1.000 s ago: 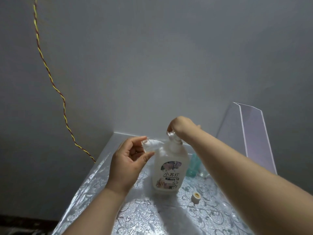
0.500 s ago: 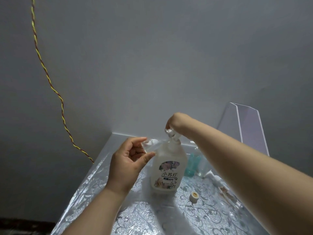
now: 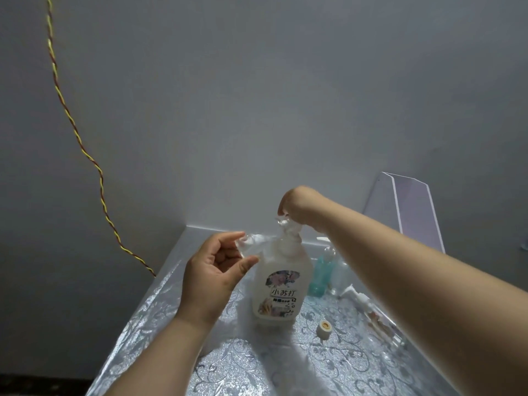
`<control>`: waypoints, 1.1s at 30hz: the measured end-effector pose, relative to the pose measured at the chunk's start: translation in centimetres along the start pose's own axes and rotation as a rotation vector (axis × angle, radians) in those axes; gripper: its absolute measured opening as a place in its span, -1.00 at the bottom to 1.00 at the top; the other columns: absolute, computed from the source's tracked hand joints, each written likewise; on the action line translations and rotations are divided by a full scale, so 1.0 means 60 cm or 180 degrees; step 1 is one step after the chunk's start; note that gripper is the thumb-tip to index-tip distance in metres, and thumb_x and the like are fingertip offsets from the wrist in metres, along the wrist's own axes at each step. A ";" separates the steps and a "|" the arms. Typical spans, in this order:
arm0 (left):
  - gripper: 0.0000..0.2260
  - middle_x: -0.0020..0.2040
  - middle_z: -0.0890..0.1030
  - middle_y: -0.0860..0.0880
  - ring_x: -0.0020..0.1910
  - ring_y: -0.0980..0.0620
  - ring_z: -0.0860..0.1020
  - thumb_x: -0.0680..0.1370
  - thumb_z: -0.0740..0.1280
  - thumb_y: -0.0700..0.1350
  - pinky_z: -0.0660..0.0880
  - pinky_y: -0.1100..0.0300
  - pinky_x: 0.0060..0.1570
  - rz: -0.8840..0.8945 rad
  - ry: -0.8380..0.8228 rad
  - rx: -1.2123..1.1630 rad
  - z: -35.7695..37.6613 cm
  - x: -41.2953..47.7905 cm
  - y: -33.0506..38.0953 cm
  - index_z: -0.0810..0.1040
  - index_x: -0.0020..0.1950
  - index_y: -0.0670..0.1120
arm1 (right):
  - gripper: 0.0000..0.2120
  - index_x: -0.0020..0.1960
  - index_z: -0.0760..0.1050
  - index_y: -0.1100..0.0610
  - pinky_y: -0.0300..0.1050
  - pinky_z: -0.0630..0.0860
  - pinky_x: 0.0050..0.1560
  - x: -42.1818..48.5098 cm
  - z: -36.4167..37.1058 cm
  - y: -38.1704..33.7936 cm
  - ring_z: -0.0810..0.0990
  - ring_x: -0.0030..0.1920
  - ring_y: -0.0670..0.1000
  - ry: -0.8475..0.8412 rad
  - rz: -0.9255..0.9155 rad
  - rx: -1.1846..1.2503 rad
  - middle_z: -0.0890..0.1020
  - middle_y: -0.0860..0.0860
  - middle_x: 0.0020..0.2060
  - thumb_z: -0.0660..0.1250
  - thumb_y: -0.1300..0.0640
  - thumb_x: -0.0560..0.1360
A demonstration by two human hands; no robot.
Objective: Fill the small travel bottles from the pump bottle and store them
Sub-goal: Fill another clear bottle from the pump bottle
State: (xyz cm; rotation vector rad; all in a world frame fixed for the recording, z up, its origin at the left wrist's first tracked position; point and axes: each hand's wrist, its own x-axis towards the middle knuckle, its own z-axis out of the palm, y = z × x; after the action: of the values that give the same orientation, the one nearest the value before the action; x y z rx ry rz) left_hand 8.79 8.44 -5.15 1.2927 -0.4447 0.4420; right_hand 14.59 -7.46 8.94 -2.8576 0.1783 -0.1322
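1. Pump bottle [image 3: 281, 284] stands upright on the patterned table [image 3: 328, 372], with its label towards you and its long axis vertical, between your two forearms.
2. Your right hand [image 3: 298, 208] reaches in from the right and sits on top of it. The fingers are bunched and curled down over the clear pump head [image 3: 285, 225]. Their far side is hidden, so I cannot tell how firmly they clasp it.
3. Your left hand [image 3: 214, 270] is half closed. Thumb and forefinger pinch a clear travel bottle [image 3: 249, 244], held off the table just left of the pump head and a little lower.
4. The coming move turns on one thing: the spout has to lie straight over the travel bottle's mouth. The spout seems to point left, towards your left hand. Both parts are clear plastic against a pale wall, though, so I cannot tell whether spout and mouth meet, or whether the small bottle is upright or tilted.
5. As I judge it, your right hand should press straight down along the pump bottle's axis, and any sideways push would swing the spout. Your left hand is nearer the spout, so do the aligning with that one.
6. A teal bottle [image 3: 321, 277] stands just behind the pump bottle on its right. A loose cap [image 3: 324, 328] lies on the table near your right forearm, probably the one for the bottle you hold.
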 end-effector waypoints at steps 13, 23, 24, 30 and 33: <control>-0.65 -0.04 0.62 -0.27 -0.07 -0.19 0.60 0.23 0.54 0.04 0.59 -0.03 0.03 -0.0024 0.0026 0.0015 0.000 0.001 0.002 0.63 -0.01 0.18 | -0.65 0.30 0.48 0.12 0.21 0.16 0.44 0.026 0.031 0.007 0.33 0.42 0.21 -0.0334 0.0304 -0.0744 0.40 0.08 0.40 0.22 0.19 0.52; -0.65 -0.04 0.61 -0.28 -0.11 -0.04 0.58 0.22 0.55 0.02 0.58 0.01 0.02 -0.0054 -0.0002 0.0003 0.000 0.001 -0.003 0.63 -0.02 0.16 | -0.89 -0.08 0.51 0.10 0.05 0.20 0.43 0.009 0.009 0.005 0.42 0.31 0.11 -0.0077 0.0279 -0.1044 0.49 -0.01 0.25 0.22 0.15 0.47; -0.66 -0.04 0.62 -0.26 -0.10 -0.05 0.58 0.24 0.55 0.00 0.58 0.01 0.02 -0.0048 -0.0009 -0.0003 0.000 0.001 -0.003 0.62 -0.02 0.16 | -0.77 0.09 0.54 0.07 0.00 0.23 0.38 0.007 0.000 0.001 0.42 0.33 0.09 0.0010 0.0220 -0.0964 0.48 -0.02 0.29 0.20 0.15 0.49; -0.67 -0.07 0.64 -0.18 -0.10 -0.06 0.60 0.26 0.55 -0.02 0.58 0.00 0.02 -0.0026 0.0003 -0.0016 0.001 0.001 -0.003 0.62 -0.02 0.16 | -0.66 0.25 0.53 0.16 -0.03 0.45 0.28 0.008 -0.017 -0.010 0.51 0.28 0.15 0.0107 0.0105 -0.0197 0.57 0.12 0.23 0.18 0.17 0.51; -0.68 -0.07 0.65 -0.17 -0.11 -0.05 0.59 0.26 0.54 -0.03 0.58 0.01 0.02 -0.0016 0.0036 0.0016 0.001 0.002 -0.003 0.62 -0.03 0.17 | -0.67 0.27 0.52 0.21 -0.02 0.39 0.33 0.001 0.008 -0.006 0.49 0.30 0.18 -0.0103 0.0111 -0.0246 0.55 0.17 0.24 0.17 0.21 0.54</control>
State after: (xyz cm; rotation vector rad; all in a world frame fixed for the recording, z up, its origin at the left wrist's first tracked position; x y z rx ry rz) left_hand 8.99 8.35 -5.20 1.2954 -0.4310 0.4461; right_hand 14.77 -7.00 8.61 -2.9296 0.2314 -0.0735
